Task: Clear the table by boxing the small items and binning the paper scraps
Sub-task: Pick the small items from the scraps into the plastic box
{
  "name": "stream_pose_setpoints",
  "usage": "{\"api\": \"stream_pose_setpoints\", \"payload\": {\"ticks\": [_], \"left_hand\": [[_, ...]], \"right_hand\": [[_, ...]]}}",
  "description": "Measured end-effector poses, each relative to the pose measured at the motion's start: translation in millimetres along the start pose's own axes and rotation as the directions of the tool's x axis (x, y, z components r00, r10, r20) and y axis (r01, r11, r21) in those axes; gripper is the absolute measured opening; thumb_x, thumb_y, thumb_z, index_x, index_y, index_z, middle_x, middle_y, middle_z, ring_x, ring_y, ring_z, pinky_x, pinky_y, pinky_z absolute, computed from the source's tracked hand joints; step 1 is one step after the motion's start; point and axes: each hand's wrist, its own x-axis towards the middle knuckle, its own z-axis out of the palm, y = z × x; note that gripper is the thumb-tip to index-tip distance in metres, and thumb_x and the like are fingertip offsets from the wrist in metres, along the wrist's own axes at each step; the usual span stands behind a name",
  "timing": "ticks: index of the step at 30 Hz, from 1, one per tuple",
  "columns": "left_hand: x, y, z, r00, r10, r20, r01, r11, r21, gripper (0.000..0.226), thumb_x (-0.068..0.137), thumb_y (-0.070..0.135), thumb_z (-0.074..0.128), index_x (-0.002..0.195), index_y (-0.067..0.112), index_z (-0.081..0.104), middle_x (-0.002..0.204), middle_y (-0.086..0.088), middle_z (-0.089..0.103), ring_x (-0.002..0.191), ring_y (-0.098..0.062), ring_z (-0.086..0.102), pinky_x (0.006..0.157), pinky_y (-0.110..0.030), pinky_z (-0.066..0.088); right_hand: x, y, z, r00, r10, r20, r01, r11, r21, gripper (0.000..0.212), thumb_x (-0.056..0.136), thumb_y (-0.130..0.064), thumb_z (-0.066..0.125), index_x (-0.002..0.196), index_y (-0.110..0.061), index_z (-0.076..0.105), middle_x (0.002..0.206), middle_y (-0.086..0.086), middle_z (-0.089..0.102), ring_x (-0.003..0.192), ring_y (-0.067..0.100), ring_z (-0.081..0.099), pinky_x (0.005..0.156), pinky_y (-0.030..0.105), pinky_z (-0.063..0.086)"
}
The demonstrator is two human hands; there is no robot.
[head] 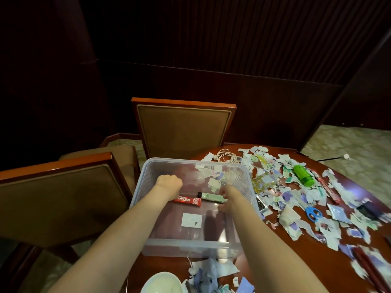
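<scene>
I'm holding left hand (168,183) and right hand (228,198) inside one box (190,243), fingers' grip untellable; two chairs (184,132) flanking, scraps (296,200) littering the bench (281,250).

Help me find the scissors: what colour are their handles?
The scissors have blue handles, best seen in the head view.

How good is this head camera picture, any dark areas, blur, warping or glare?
Head view: the upper half is nearly black, light reaching only the reddish wooden table; head view: wide-angle warping bows the padded wooden chair backs; head view: torn paper scraps at lower right smear with blur; head view: faint glare on the clear plastic box.
</scene>
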Motion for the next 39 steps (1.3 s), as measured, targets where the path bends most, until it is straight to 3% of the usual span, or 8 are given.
{"api": "stream_pose_setpoints", "payload": {"ticks": [2,4,9,14,18,21,28,39], "left_hand": [[-7,1,-6,1.000,-0.012,-0.011,0.010,0.994,-0.105,0.030,0.093,0.015,0.046,0.119,0.013,0.061,0.125,-0.009,0.059,0.115,-0.030,0.057,0.093,-0.037,0.046],[-16,4,-14,1.000,-0.022,-0.022,0.016,0.970,-0.242,0.028,0.093,0.017,0.046,0.115,0.014,0.063,0.121,-0.008,0.061,0.111,-0.028,0.058,0.092,-0.036,0.046],[-42,13,-31,0.997,-0.053,-0.055,0.022,0.887,-0.462,0.026,0.091,0.017,0.044,0.102,0.016,0.067,0.108,-0.006,0.064,0.104,-0.029,0.060,0.083,-0.033,0.046],[-71,34,-48,0.992,-0.050,-0.117,-0.037,0.766,-0.642,0.024,0.088,0.018,0.046,0.087,0.012,0.069,0.101,-0.008,0.068,0.096,-0.027,0.062,0.080,-0.032,0.049],[-90,55,-60,0.985,-0.029,-0.167,-0.109,0.647,-0.755,0.025,0.088,0.018,0.050,0.065,0.020,0.059,0.072,0.000,0.064,0.075,-0.020,0.063,0.080,-0.033,0.051],[-102,72,-66,0.977,-0.022,-0.214,-0.164,0.569,-0.806,0.023,0.089,0.020,0.051,0.068,0.019,0.060,0.071,0.002,0.064,0.060,-0.011,0.058,0.065,-0.024,0.048],[-129,117,-64,0.965,-0.007,-0.263,-0.222,0.517,-0.827,0.017,0.089,0.015,0.051,0.077,0.014,0.063,0.067,0.003,0.062,0.044,-0.004,0.053,0.037,-0.009,0.037],[-176,180,-40,0.960,0.172,-0.219,-0.273,0.428,-0.862,0.013,0.094,0.018,0.052,0.082,0.016,0.059,0.067,0.005,0.058,0.053,-0.009,0.051,0.048,-0.017,0.041]], "right_hand": [[-12,-4,1,0.999,0.004,-0.033,-0.004,1.000,0.001,0.014,0.092,-0.001,0.039,0.078,-0.003,0.041,0.081,0.011,0.038,0.090,0.027,0.048,0.084,0.043,0.050],[-16,-7,-3,0.999,-0.030,-0.023,0.030,0.999,-0.018,0.024,0.092,0.000,0.039,0.069,-0.007,0.034,0.072,0.009,0.034,0.069,0.021,0.041,0.061,0.033,0.044],[-49,-7,-17,0.988,-0.110,0.109,0.109,0.994,0.012,0.012,0.093,0.000,0.035,0.085,-0.004,0.043,0.065,0.004,0.028,0.053,0.012,0.025,0.048,0.022,0.026],[-84,-7,-41,0.957,-0.203,0.205,0.195,0.979,0.062,0.020,0.097,-0.002,0.030,0.084,-0.005,0.046,0.068,0.007,0.042,0.055,0.015,0.036,0.056,0.021,0.034],[-109,-4,-61,0.948,-0.240,0.210,0.225,0.970,0.097,0.022,0.096,-0.002,0.032,0.085,-0.004,0.050,0.072,0.007,0.049,0.059,0.017,0.042,0.059,0.023,0.047],[-128,5,-79,0.943,-0.267,0.198,0.250,0.962,0.107,0.022,0.096,-0.004,0.034,0.083,-0.008,0.052,0.079,0.007,0.057,0.068,0.016,0.054,0.074,0.029,0.048],[-146,43,-129,0.955,-0.269,0.126,0.255,0.960,0.118,0.018,0.095,-0.006,0.038,0.088,-0.010,0.054,0.081,0.005,0.057,0.071,0.016,0.054,0.069,0.026,0.045],[-155,113,-183,0.988,-0.154,0.002,0.154,0.985,0.075,0.017,0.096,-0.011,0.040,0.086,-0.012,0.054,0.078,0.004,0.058,0.064,0.016,0.053,0.061,0.026,0.044]]}}
